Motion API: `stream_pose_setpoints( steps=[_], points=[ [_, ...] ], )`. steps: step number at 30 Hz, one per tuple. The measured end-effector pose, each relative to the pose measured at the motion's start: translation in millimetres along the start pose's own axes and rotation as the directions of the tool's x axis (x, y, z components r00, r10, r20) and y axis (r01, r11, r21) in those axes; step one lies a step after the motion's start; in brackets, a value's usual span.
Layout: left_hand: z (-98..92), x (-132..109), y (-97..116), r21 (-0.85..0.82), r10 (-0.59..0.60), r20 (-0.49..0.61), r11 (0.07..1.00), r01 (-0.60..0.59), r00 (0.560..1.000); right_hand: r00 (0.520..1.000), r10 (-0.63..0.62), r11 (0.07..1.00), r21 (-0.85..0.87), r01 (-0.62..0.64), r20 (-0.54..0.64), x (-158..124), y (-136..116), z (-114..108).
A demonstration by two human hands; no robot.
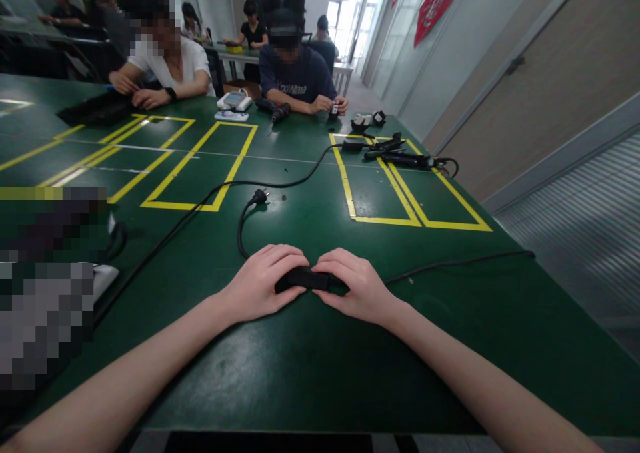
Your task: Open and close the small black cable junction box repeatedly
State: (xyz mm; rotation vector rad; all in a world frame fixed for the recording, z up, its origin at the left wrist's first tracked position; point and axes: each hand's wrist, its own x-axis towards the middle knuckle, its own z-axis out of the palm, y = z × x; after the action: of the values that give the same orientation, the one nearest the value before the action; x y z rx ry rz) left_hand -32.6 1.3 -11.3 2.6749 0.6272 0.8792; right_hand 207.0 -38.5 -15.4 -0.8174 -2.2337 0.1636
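Note:
Between my two hands lies a small black box with cables [311,279], perhaps a power adapter; its exact kind I cannot make out. My left hand [273,276] has its fingers and thumb closed round the left end. At the right end, my right hand [353,283] curls its fingers and thumb about the box and its cable. Past my left hand a short black cord curves up to a power plug [259,197] with bare metal prongs, lying on the table. Another black cable [450,263] runs from my right hand toward the table's right edge.
Yellow tape rectangles [385,222] mark the green table [240,379]. A long black cable crosses to black tools with cords [405,158] at the far right. Two people sit opposite, near a power drill [280,112] and white devices [234,101]. Blurred items stand at the left.

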Motion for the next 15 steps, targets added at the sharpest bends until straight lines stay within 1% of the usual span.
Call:
stream_pose_setpoints(
  steps=[3,6,9,12,15],
  points=[
    [-0.7,0.8,1.6,-0.012,0.003,0.014,1.0,-0.003,1.0,1.0,-0.001,1.0,-0.006,0.001,-0.002,0.9,-0.4,-0.4],
    [-0.5,0.6,1.8,-0.037,-0.04,0.031,0.998,0.041,0.999,1.0,-0.023,0.999,-0.028,0.023,-0.001,1.2,-0.5,-1.4],
    [-1.0,0.0,0.8,-0.039,-0.101,0.054,0.994,0.103,0.993,0.989,-0.145,0.983,-0.111,0.145,0.01,1.0,-1.7,-3.5],
    [-3.1,0.4,-0.1,-0.036,-0.126,0.118,0.991,0.131,0.985,0.957,-0.286,0.936,-0.204,0.288,0.036,1.5,-4.7,-6.5],
    [-4.8,1.4,0.0,-0.071,-0.153,0.172,0.983,0.167,0.973,0.94,-0.339,0.906,-0.257,0.336,0.035,3.1,-7.5,-8.7]
  ],
)
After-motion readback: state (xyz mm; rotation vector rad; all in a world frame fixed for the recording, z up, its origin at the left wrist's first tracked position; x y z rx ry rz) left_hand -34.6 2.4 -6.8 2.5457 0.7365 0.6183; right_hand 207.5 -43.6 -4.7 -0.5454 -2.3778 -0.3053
